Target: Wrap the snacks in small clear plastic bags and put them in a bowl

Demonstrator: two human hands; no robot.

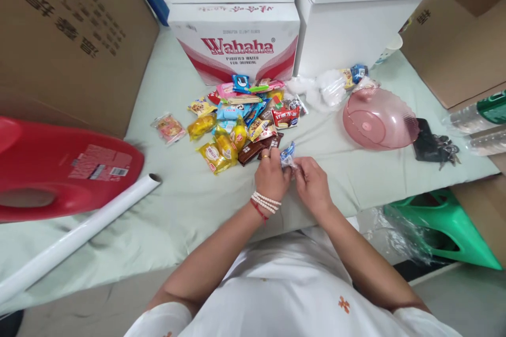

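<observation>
Both my hands pinch a small blue-and-clear snack packet [288,152] just over the cloth. My left hand [272,176], with beads and a red string at its wrist, grips its left side, fingers closed. On the other side, my right hand [314,185] has its fingertips pressed together at the packet's lower right edge. What lies inside the wrapper cannot be made out. Just beyond my hands sits a heap of wrapped snacks, with dark brown packets [250,152] nearest, yellow packets [225,146] to the left and a red packet [285,117] at the right.
A pink translucent bowl [379,121] stands to the right, beside a black wallet [429,142] with keys. Clear plastic wrapping [332,88] lies behind it. A Wahaha carton [241,45] backs the heap. Leftward are a pink packet [169,128], a red jug [71,168] and a white tube [90,231].
</observation>
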